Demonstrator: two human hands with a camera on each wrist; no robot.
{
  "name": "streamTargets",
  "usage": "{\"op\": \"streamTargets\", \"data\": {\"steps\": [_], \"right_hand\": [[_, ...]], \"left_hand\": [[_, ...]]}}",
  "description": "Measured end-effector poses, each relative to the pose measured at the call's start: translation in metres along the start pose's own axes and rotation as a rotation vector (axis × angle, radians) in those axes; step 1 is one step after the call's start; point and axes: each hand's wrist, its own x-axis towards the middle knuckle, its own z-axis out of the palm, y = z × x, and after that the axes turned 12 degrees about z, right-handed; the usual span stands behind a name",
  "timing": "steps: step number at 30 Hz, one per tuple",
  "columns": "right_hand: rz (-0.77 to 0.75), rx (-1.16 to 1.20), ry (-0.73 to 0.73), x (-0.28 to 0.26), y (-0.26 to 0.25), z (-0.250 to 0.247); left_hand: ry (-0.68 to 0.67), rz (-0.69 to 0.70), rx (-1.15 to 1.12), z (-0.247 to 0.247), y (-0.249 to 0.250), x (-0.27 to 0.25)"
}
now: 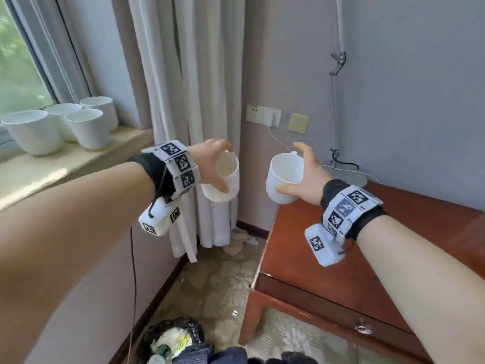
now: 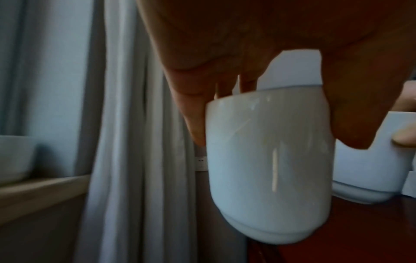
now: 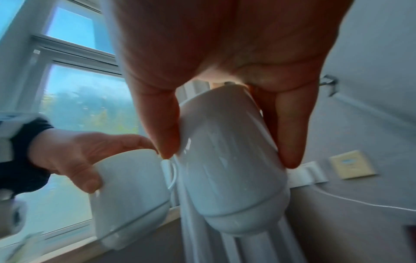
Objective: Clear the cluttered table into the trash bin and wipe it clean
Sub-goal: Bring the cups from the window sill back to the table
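My left hand (image 1: 215, 166) grips a white cup (image 1: 225, 179) from its side, held in the air left of the table. In the left wrist view the same cup (image 2: 268, 169) hangs under my fingers (image 2: 193, 121) and thumb. My right hand (image 1: 299, 172) grips a second white cup (image 1: 283, 179) above the far left corner of the red-brown table (image 1: 367, 245). The right wrist view shows this cup (image 3: 229, 169) pinched between thumb and fingers, with the left hand's cup (image 3: 130, 192) beside it. Both cups look empty.
Several white cups (image 1: 60, 124) stand on the window sill (image 1: 65, 164) at the left. A black-lined trash bin (image 1: 173, 342) with rubbish sits on the floor below. Curtains (image 1: 183, 101) hang in the corner. Wall sockets (image 1: 262, 114) and a cable lie behind the table.
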Motion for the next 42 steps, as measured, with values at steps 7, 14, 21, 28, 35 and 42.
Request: {"op": "streamTargets", "data": {"steps": [7, 14, 21, 28, 35, 42], "right_hand": [[0.281, 0.024, 0.122, 0.026, 0.121, -0.055], [0.468, 0.03, 0.065, 0.096, 0.255, -0.088], [0.433, 0.033, -0.099, 0.168, 0.317, -0.1], [0.41, 0.049, -0.19, 0.204, 0.336, -0.09], [0.385, -0.026, -0.206, 0.215, 0.347, -0.085], [0.371, -0.082, -0.193, 0.218, 0.349, -0.085]], "left_hand": [[-0.147, 0.215, -0.006, 0.053, 0.07, 0.105], [-0.283, 0.231, 0.035, 0.135, 0.145, 0.244], [-0.31, 0.169, -0.038, 0.198, 0.19, 0.339], [-0.297, 0.103, -0.095, 0.215, 0.205, 0.393], [-0.342, 0.016, -0.168, 0.229, 0.204, 0.405], [-0.36, -0.017, -0.153, 0.228, 0.206, 0.406]]}}
